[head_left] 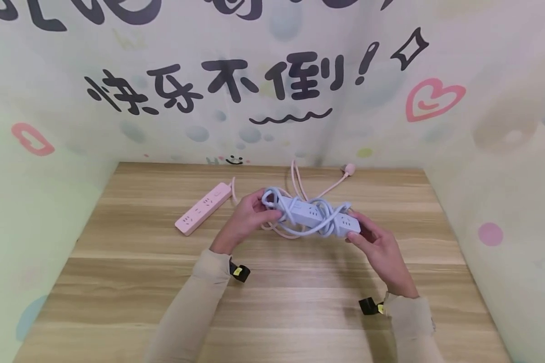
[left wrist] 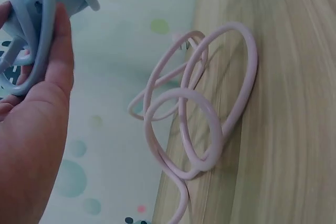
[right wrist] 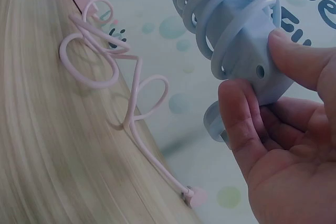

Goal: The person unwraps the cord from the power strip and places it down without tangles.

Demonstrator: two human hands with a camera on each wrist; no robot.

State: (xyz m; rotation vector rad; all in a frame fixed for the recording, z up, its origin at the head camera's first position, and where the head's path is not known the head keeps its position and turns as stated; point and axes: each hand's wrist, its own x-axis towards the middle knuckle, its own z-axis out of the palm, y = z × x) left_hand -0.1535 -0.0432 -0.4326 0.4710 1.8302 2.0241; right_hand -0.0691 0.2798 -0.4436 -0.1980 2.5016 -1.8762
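Observation:
A light blue power strip (head_left: 301, 212), its own cord wound round it in several loops, is held up above the table between both hands. My left hand (head_left: 245, 221) grips its left end, thumb in front and fingers behind. At the other end my right hand (head_left: 381, 251) pinches the strip between thumb and fingers. In the right wrist view the blue cord (right wrist: 207, 30) wraps the strip's body, and a blue plug (right wrist: 214, 121) shows behind the fingers. The left wrist view shows blue cord loops (left wrist: 47, 30) by the left thumb.
A pink power strip (head_left: 204, 208) lies on the wooden table (head_left: 141, 292) at the left. Its pink cord (left wrist: 210, 108) spreads in loose loops behind and below the blue strip, ending in a pink plug (head_left: 349, 169) near the back wall (head_left: 209, 136). Printed walls enclose the table's back and sides.

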